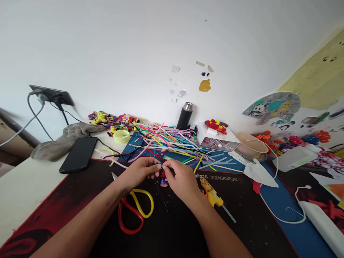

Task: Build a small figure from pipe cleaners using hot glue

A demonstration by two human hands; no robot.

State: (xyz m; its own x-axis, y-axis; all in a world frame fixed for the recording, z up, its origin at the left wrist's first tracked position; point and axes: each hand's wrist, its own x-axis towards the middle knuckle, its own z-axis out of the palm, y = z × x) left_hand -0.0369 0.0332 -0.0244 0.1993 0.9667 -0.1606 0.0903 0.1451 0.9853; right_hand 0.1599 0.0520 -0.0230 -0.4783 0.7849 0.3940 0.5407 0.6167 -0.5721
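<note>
My left hand [143, 171] and my right hand [178, 179] meet over the black desk mat, fingertips pinched close together. Between them shows a bit of blue pipe cleaner [161, 166], mostly covered by the fingers. Just under the right fingers is a small red and purple piece [163, 182]; whether it hangs from the hand or lies on the mat I cannot tell. Scissors with one red and one yellow handle [131, 216] lie beneath my left wrist. Beside my right wrist rests a yellow glue gun [212, 193] with a glue stick poking out.
Behind the hands spreads a heap of coloured pipe cleaners [166, 138], with a black thermos [185, 116] at the wall. A phone [79, 154] and a roll of tape [121, 136] are on the left. White drawer box [219, 139], glue sticks [215, 163] and a white power strip [322, 225] occupy the right.
</note>
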